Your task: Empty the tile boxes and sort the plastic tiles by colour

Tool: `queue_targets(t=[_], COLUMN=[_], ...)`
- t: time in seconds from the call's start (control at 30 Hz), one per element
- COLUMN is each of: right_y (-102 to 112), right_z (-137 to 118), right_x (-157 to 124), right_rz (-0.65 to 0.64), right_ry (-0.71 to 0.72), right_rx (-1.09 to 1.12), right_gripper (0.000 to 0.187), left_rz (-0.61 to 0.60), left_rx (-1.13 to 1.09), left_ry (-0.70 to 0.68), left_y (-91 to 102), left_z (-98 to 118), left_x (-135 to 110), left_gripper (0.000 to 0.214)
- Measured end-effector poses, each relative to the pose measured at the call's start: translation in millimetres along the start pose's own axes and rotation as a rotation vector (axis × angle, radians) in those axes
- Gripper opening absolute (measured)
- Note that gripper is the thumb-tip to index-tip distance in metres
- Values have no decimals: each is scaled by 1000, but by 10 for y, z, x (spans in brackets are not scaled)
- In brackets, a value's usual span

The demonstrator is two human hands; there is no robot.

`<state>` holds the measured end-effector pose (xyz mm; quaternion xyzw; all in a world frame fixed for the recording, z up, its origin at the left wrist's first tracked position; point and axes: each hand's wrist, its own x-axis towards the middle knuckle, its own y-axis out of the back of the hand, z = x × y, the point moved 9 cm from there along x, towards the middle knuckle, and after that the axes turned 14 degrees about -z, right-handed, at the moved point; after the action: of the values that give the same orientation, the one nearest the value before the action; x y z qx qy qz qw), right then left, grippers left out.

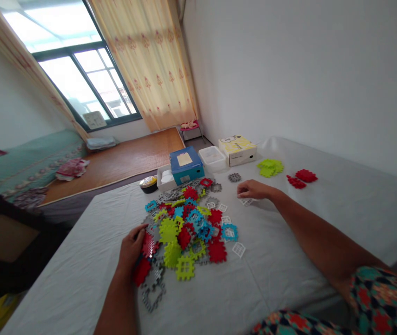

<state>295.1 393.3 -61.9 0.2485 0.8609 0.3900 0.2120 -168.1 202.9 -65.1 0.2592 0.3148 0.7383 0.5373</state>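
A heaped pile of interlocking plastic building pieces (168, 230) in red, lime green, blue and grey lies on the cloth-covered table. At its left edge rests my left hand (131, 246), loosely curved with thumb and forefinger apart, beside a red toothed piece (149, 245); it grips nothing that I can see. Right of the pile, my right hand (256, 190) has its fingers closed over a white window-lattice piece (246, 202), low at the cloth. Several similar white pieces lie along the pile's right side, one lattice piece (239, 250) nearest me. A grey heart-shaped frame (152, 298) lies at the near end.
Lime-green pieces (270, 167) and red pieces (306, 176) form separate groups at the far right, with a grey piece (234, 177) nearby. Behind the pile stand a blue box (186, 166), a clear plastic tub (212, 158), a yellow-white box (237, 150) and a round tin (148, 184).
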Motion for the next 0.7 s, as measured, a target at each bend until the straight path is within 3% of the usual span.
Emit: queue_targets(t=[0.1,0.17,0.27,0.37,0.43,0.53,0.7], right_y=[82,88,-44,-323,-489,-612,-613], right_z=[184,155,-178,-620,-791,-843,-798], right_x=[-56,-46,47,134,172,215,230], right_rz=[29,73,112,64,25,-1,6], right_ry=[-87,-96,71,330,417,423,372], right_rx=[-59,-104,-146,-180,-209,-250,-289], right_gripper=[25,23,23,27,29,28,23], left_rz=[-6,-6,-6,-6,-3,-11,-1], left_rx=[-9,-13,-12,-9,-6,3,15], left_ry=[1,4,2,-7,-10,10,-4], left_y=[-6,-7,-9,-9,-5,-9,5], left_z=[-14,-26,-32,-14,1,4,30], left_x=[4,6,9,3,-7,-17,-13], left_gripper=[51,52,51,50,51,53,52])
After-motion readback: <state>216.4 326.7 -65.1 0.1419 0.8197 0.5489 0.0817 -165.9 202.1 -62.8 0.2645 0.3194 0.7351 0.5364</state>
